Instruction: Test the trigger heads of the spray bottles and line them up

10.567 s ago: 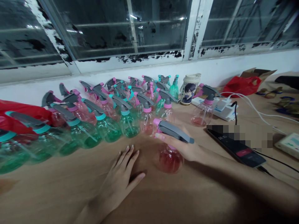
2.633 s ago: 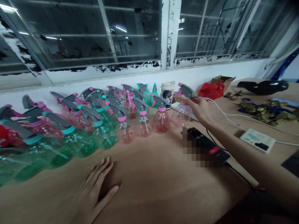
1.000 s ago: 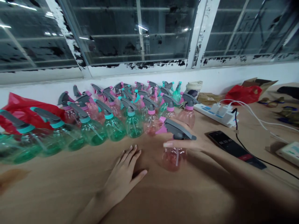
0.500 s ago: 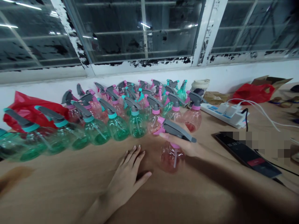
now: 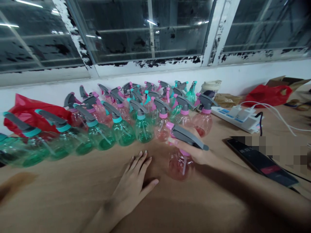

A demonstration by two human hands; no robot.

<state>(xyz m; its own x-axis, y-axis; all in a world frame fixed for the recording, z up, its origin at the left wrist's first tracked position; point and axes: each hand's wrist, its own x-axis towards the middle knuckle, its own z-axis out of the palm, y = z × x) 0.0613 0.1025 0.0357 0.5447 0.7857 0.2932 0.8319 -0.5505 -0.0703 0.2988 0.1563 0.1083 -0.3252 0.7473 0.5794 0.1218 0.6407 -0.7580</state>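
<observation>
My right hand [image 5: 198, 151] is wrapped round the neck of a pink spray bottle [image 5: 181, 166], its index finger curled at the trigger below the pink nozzle. The bottle has a grey-and-pink spray head, and a dip tube shows through its clear body. It stands at the front of the table, apart from the others. Palm down on the wood, my left hand [image 5: 132, 183] lies open with its fingers spread and nothing in them. Just beyond it is a row of green spray bottles [image 5: 144, 131] with turquoise collars. Several pink spray bottles [image 5: 201, 121] stand behind the held one.
A red plastic bag [image 5: 39, 113] lies at the left, another red bag [image 5: 267, 95] at the right. A white power strip [image 5: 235, 119] with plugged-in cables and a phone [image 5: 259, 161] are right of the bottles. Against the wall stands a patterned cup [image 5: 210, 87].
My right index finger has drawn in, and the pink trigger that showed before is now hidden behind it. The whole view has shifted slightly. My left hand stays flat on the table.
</observation>
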